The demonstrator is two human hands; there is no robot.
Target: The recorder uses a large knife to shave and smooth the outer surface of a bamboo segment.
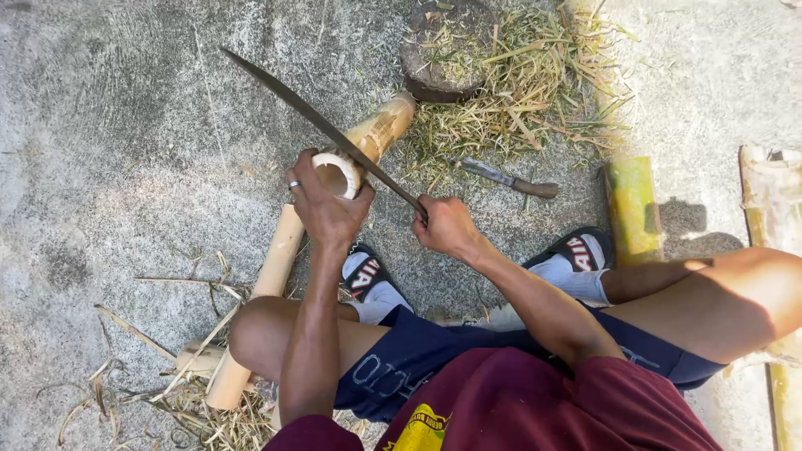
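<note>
Head view looks straight down on a seated person working on a concrete floor. At the far left, about eight o'clock from the hands, dry bamboo shavings (167, 392) lie around the low end of a peeled bamboo pole (267, 292). Next comes the left hand (327, 205), ring on one finger, closed around the open cut end of a short bamboo section (368, 142) that runs off toward one o'clock. A long dark blade (322, 125) crosses that rim, its tip pointing to eleven o'clock, and its handle end sits inside the right hand (447, 225), which is wrapped tight round it just at four o'clock from the rim. To split cleanly, I judge the edge should bite squarely on the rim with the left fingers kept clear below it. Further right lie a small knife (510, 178), a heap of green trimmings (535, 75) and a green bamboo piece (632, 205).
</note>
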